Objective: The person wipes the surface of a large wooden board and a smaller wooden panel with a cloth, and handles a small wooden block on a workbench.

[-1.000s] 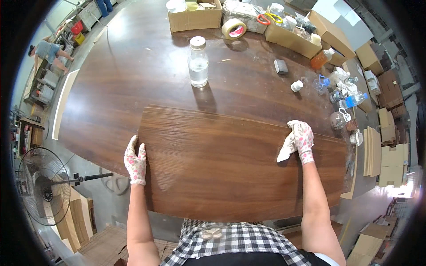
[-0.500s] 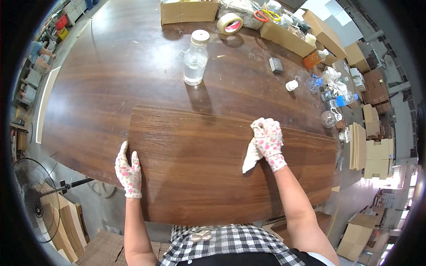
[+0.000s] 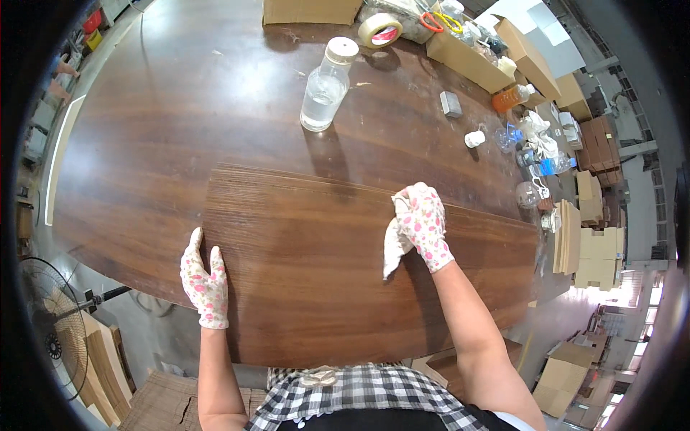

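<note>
A dark brown wood-grain board point(image 3: 309, 266) lies in front of me on a larger table point(image 3: 151, 151) of matching colour. My right hand point(image 3: 422, 224), in a white glove with pink spots, is closed around a white cloth point(image 3: 395, 248) near the board's far edge. The cloth's loose end hangs down onto the board, left of the hand. At the board's left edge rests my left hand point(image 3: 204, 281) in a matching glove, thumb and fingers apart, holding nothing. Beyond the board a clear bottle point(image 3: 323, 93) with a white lid stands upright, partly filled with clear liquid.
A grey block point(image 3: 451, 104), a white cap point(image 3: 474, 138) and several plastic bottles lie to the right. Along the far side are a tape roll point(image 3: 379, 31) and cardboard boxes point(image 3: 471, 61) with scissors point(image 3: 431, 23). A black fan point(image 3: 54, 337) stands at lower left.
My right hand and the cloth have shifted slightly left along the board's far edge. The left hand stays at the left edge. The whole view has tilted a little.
</note>
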Demonstrator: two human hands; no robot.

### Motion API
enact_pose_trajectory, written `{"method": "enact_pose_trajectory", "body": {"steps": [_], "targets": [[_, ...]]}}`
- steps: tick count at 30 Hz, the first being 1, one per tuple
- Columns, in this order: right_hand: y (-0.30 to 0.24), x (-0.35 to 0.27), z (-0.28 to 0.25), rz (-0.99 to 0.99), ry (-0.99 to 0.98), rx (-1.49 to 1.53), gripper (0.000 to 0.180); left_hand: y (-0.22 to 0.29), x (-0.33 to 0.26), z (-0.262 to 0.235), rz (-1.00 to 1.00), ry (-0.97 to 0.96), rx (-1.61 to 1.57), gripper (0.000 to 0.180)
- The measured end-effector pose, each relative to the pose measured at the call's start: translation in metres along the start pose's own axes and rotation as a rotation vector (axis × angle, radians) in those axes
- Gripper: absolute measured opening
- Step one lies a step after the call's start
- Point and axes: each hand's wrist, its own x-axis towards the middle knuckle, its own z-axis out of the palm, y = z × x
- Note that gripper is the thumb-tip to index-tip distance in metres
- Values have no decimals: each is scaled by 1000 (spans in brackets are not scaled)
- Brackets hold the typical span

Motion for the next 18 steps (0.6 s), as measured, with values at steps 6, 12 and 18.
{"method": "enact_pose_trajectory", "body": {"steps": [6,12,18], "targets": [[33,-4,-5,103,2,1,19,0,-2,-3,-33,-55,36,40],[-8,6,1,27,-26,69,21,-1,-2,-4,-30,-54,18,39],[44,-8,0,205,69,-10,21,0,-2,-4,19,-14,15,41]]}}
